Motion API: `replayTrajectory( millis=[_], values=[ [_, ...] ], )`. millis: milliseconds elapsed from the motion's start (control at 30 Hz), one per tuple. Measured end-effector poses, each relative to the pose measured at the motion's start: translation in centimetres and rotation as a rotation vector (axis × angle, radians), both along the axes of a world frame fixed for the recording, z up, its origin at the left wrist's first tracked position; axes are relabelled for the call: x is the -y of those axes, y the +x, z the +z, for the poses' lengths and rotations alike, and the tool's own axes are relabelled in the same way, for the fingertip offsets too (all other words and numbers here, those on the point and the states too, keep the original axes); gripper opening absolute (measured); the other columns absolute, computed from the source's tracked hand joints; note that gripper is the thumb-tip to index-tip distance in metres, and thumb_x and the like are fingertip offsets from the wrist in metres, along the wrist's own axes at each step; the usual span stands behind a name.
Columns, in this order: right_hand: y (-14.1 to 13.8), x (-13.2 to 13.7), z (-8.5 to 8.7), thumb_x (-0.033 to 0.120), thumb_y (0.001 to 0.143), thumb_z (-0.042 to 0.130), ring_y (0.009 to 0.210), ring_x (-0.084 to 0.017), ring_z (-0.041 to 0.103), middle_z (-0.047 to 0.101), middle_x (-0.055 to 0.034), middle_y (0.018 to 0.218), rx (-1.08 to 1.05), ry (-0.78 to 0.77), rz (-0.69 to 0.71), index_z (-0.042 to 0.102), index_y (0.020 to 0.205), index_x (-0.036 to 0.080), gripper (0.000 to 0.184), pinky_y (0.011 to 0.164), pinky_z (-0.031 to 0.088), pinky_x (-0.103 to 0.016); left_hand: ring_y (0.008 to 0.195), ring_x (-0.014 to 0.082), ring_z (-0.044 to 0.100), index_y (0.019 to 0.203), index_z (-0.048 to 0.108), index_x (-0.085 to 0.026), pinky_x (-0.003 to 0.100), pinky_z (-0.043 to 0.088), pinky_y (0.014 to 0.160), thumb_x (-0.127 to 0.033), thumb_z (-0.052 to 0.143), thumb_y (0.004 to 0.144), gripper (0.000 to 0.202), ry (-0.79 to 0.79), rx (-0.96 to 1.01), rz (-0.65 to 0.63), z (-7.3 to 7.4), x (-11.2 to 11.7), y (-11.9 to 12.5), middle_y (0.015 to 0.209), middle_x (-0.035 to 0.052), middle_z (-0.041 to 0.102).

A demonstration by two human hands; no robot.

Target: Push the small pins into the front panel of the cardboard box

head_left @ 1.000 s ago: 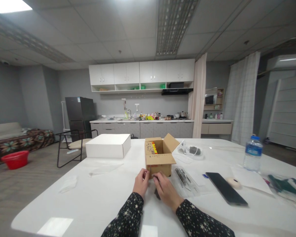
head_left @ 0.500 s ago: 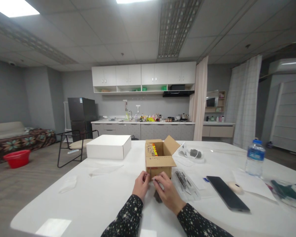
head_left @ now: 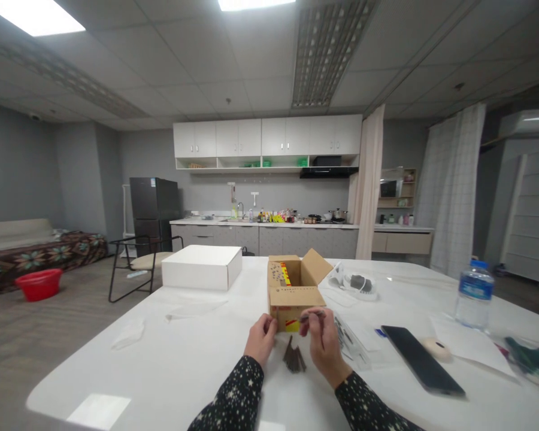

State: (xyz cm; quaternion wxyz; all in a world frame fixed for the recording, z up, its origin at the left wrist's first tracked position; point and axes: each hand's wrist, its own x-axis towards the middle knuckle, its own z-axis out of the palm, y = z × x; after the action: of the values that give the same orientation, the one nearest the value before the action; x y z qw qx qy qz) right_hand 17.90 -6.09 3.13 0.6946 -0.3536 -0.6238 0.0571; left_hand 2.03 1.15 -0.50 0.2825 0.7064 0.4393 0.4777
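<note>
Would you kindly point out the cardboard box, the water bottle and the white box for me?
cardboard box (head_left: 296, 296): head view, front flap.
water bottle (head_left: 475, 288): head view, blue label.
white box (head_left: 206, 255): head view, top face.

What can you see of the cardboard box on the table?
The cardboard box is small, brown and upright on the white table, its top flaps open: the near one folded forward with dark print, the right one slanting up. Something red and yellow shows inside, and a similar label on its front. The left hand and right hand are close before it; contact is unclear.
</note>
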Motion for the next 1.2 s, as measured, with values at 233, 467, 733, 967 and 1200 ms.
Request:
replayTrajectory(
  millis=[233,467,733,967,1200],
  values=[
    [0.0,-0.7,3.6,0.037,0.098,0.043,0.068,-0.017,0.064,0.065,-0.0053,0.082,-0.133,0.052,-0.049,0.047,0.102,0.020,0.018,0.064,0.055,-0.033,0.064,0.0155,0.045,0.071,0.050,-0.020,0.027,0.035,0.062,-0.049,0.041,0.085,0.033,0.018,0.007,0.002,0.1,0.1,-0.1,0.063,-0.0012,0.049],
    [-1.0,-2.3,6.0,0.040,0.097,0.043,0.088,-0.021,0.065,0.066,-0.0098,0.096,0.049,-0.039,-0.071,0.052,0.100,0.020,0.023,0.080,0.054,-0.037,0.065,0.0156,0.045,0.070,0.048,-0.020,0.027,0.035,0.063,-0.048,0.042,0.085,0.033,0.030,0.013,-0.002,0.0,0.0,-0.1,0.063,-0.0010,0.049],
    [-2.2,-3.0,4.8,0.041,0.099,0.037,0.082,-0.022,0.065,0.067,-0.0079,0.090,0.186,-0.138,-0.142,0.050,0.098,0.022,0.023,0.073,0.053,-0.036,0.066,0.0164,0.046,0.074,0.053,-0.019,0.027,0.035,0.063,-0.051,0.042,0.085,0.036,0.013,0.006,-0.008,0.2,0.2,-0.2,0.066,0.0010,0.054],
    [-2.1,-3.9,2.4,0.046,0.099,0.038,0.086,-0.025,0.063,0.066,-0.0106,0.090,0.240,-0.060,-0.243,0.054,0.094,0.021,0.030,0.078,0.052,-0.041,0.065,0.0160,0.046,0.073,0.053,-0.019,0.027,0.035,0.063,-0.046,0.043,0.084,0.032,0.006,0.017,-0.003,0.2,0.3,-0.2,0.065,0.0008,0.053],
    [-2.1,-4.0,1.8,0.047,0.099,0.036,0.090,-0.025,0.062,0.066,-0.0108,0.092,0.219,-0.045,-0.247,0.056,0.097,0.021,0.033,0.082,0.051,-0.043,0.065,0.0162,0.046,0.072,0.053,-0.020,0.026,0.036,0.062,-0.050,0.044,0.084,0.033,0.004,0.016,-0.004,0.3,0.3,-0.1,0.065,0.0006,0.053]
  ],
)
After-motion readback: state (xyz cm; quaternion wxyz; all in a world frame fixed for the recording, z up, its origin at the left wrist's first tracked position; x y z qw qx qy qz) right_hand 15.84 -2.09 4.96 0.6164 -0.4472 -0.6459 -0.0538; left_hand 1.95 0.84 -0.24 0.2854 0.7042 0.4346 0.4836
